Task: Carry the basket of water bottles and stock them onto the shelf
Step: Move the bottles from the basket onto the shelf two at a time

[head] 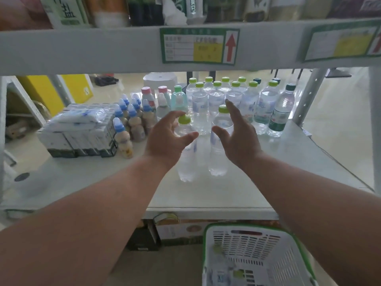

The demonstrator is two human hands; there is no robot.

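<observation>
Two clear water bottles with green caps stand upright on the white shelf (206, 195), a left bottle (186, 162) and a right bottle (219, 153). My left hand (168, 139) hovers by the left bottle with fingers spread, not gripping it. Beside the right bottle, my right hand (239, 137) is held open with straight fingers. Behind them stand several more green-capped water bottles (233, 96). The white basket with a green rim (257, 254) sits low at the front right and holds a few bottles, blurred.
Small blue-capped drink bottles (127, 120) and a carton pack topped with white bags (80, 131) fill the shelf's left. Dark-green-capped bottles (282, 112) stand far right. The upper shelf edge with price labels (199, 45) hangs overhead. Boxes (179, 232) sit below the shelf.
</observation>
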